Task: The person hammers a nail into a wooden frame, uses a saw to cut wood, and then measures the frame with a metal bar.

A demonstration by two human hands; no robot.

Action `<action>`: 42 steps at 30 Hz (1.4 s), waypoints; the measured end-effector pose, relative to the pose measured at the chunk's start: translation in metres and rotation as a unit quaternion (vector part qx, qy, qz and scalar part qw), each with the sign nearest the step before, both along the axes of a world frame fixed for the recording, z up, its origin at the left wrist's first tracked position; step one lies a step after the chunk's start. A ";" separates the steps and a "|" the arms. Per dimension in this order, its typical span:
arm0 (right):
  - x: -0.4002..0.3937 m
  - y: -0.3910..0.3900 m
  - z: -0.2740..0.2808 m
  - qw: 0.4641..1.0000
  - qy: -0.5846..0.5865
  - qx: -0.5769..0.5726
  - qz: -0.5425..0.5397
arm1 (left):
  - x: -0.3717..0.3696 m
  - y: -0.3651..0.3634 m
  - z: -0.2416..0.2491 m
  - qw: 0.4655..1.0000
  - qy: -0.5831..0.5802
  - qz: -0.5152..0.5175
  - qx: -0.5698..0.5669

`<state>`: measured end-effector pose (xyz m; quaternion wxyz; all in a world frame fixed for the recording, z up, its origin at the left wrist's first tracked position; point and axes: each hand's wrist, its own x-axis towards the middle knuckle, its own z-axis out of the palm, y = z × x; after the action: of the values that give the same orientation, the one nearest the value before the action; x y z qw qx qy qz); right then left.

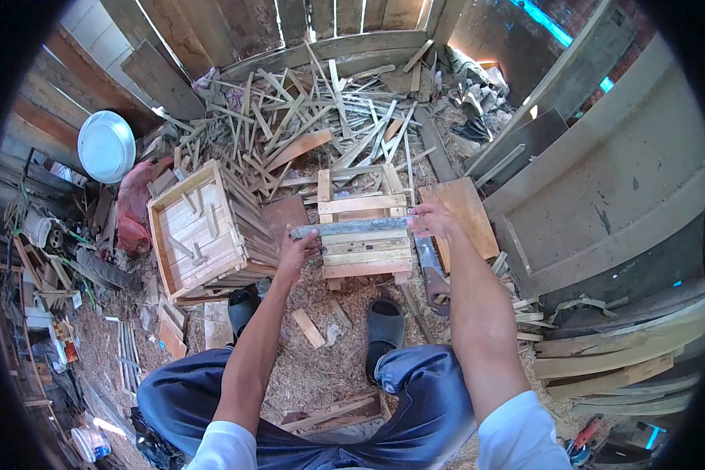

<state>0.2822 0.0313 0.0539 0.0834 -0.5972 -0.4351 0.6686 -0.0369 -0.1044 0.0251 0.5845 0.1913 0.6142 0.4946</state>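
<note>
A grey, weathered wooden slat (352,227) stretches across in front of me, one end in each hand. My left hand (299,249) is closed on its left end, and my right hand (434,220) pinches the right end. Beneath the slat stands a small slatted wooden crate (366,272) of pale boards, overlapped by the slat in this view. A handsaw (434,283) leans at the crate's right side, close below my right hand. Just behind the saw is a flat brown board (470,215).
Stacked wooden crates (200,227) stand at the left, loose sticks on top. A heap of scrap sticks (329,117) fills the back by the plank wall. Large curved panels (611,180) lean at the right. A wood offcut (309,328) lies on the shavings-covered floor near my feet.
</note>
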 end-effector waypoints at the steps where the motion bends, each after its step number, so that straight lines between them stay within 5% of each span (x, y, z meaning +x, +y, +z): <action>1: -0.004 0.001 -0.012 0.999 -0.011 0.029 -0.015 | 0.002 0.003 0.002 1.000 0.013 0.010 0.005; 8: -0.030 0.006 -0.038 0.984 -0.050 0.131 -0.108 | 0.000 0.026 -0.004 0.999 0.034 0.024 0.019; 11: -0.022 0.021 -0.099 0.970 -0.037 0.215 -0.107 | -0.001 0.025 -0.008 0.998 0.048 0.030 0.010; 14: -0.033 0.003 -0.032 0.977 0.012 0.139 -0.163 | -0.001 0.023 -0.022 0.997 0.054 0.041 0.022; 17: -0.022 0.009 -0.064 0.972 0.021 0.160 -0.170 | 0.010 0.021 -0.025 0.994 0.024 0.097 0.041; 20: -0.020 0.004 -0.038 0.979 -0.037 0.149 -0.133 | 0.022 0.020 -0.027 0.988 -0.023 0.151 0.020; 24: -0.018 0.004 -0.036 0.979 -0.098 0.156 -0.087 | 0.026 0.018 -0.026 0.988 -0.047 0.145 0.001; 36: -0.018 0.007 -0.050 0.979 0.032 0.122 -0.159 | 0.023 0.018 -0.021 0.990 -0.055 0.124 0.026; 42: -0.030 0.024 -0.037 0.969 -0.070 0.192 -0.141 | 0.016 0.026 -0.025 0.993 -0.027 0.115 0.017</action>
<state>0.2521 0.0552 0.0174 0.2593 -0.6703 -0.4720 0.5106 -0.0205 -0.0781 -0.0002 0.5372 0.1158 0.6075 0.5735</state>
